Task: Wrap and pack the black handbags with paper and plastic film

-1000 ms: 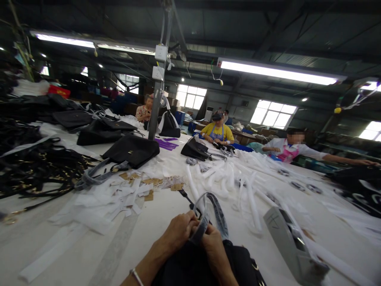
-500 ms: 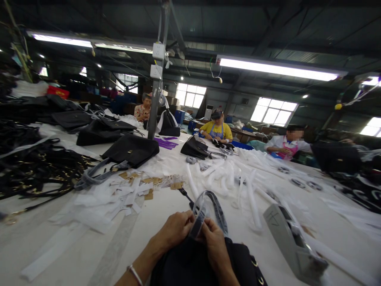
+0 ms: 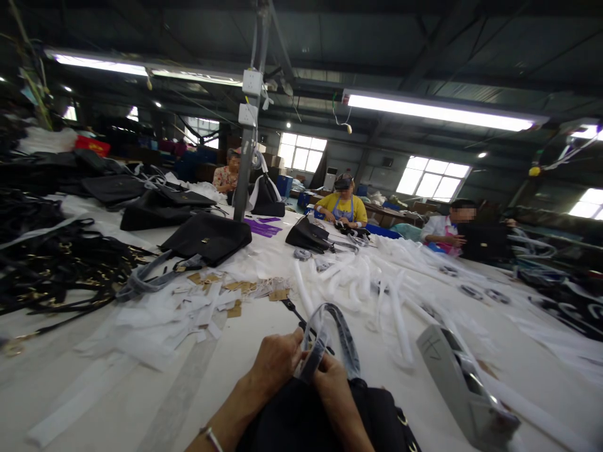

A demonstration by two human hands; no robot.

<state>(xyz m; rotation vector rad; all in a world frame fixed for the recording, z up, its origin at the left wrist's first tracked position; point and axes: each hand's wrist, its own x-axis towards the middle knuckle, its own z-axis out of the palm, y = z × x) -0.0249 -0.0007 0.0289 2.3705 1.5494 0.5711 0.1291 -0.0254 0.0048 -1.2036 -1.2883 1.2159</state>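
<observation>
A black handbag (image 3: 287,417) is at the bottom centre, close against me, with its carry handle (image 3: 347,342) looped up and wrapped in clear plastic. My right hand (image 3: 335,384) is closed, its thumb and fingers pinching the near strand of the handle low down. On the other side of that strand, my left hand (image 3: 277,356) is closed in a pinch beside the plastic; what lies between its fingertips is hidden. A dark strap (image 3: 293,307) shows behind the handle.
A grey tape dispenser (image 3: 455,383) stands to the right. White foam strips (image 3: 400,320) cover the middle. Paper tags (image 3: 240,287), black bags (image 3: 207,238) and piled straps (image 3: 61,263) lie left. A metal post (image 3: 245,163) rises beyond. Several co-workers (image 3: 343,207) sit across the table.
My left hand has drawn slightly up, its fingertips higher beside the handle. My right hand stays at the handle. At far right, a co-worker's black bag has moved left, nearer that person.
</observation>
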